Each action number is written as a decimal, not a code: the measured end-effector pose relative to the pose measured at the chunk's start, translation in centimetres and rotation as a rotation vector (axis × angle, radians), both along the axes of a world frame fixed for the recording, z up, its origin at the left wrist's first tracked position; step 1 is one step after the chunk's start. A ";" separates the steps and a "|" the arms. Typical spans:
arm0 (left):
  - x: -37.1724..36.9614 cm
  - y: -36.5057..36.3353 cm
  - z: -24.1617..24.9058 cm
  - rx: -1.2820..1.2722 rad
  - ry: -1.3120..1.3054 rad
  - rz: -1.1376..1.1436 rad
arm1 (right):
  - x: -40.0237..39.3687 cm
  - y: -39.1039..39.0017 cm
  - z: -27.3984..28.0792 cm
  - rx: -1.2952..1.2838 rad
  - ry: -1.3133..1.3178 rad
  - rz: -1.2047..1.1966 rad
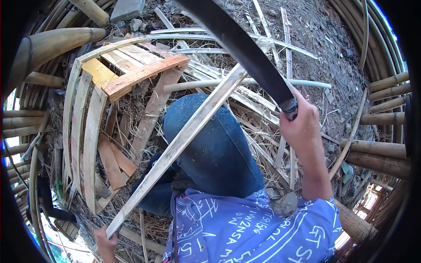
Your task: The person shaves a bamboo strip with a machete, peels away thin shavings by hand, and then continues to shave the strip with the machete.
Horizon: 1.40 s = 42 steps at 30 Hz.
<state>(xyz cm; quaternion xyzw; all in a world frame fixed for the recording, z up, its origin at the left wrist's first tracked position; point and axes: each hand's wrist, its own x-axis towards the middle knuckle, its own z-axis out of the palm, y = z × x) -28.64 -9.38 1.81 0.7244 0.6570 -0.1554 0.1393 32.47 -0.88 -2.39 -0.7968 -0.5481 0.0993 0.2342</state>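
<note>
My right hand (302,119) is closed around the dark handle of a large knife (250,50), its long curved blade reaching up and left. Down at the lower left, my left hand (105,241) grips the near end of a long split bamboo strip (175,149). The strip slants up across my bent knee (206,136), and its far end lies beside or beneath the blade; whether they touch is unclear.
A wooden frame of slats (127,83) stands at the left. Bamboo strips (287,44) and shavings cover the ground ahead. Bamboo poles (372,149) rise at the right, and thick bamboo (61,44) at the upper left. Another person (46,197) is partly visible far left.
</note>
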 end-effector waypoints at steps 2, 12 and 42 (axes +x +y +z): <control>-0.1 0.0 0.1 -0.012 -0.022 0.018 | 0.8 1.1 0.7 -0.028 -0.002 -0.081; 0.6 -1.1 0.3 0.236 0.013 -0.092 | 0.4 2.2 0.8 -0.115 0.074 -0.169; 1.1 -2.5 0.9 0.266 -0.010 -0.117 | -1.4 1.9 -0.3 -0.017 0.130 -0.094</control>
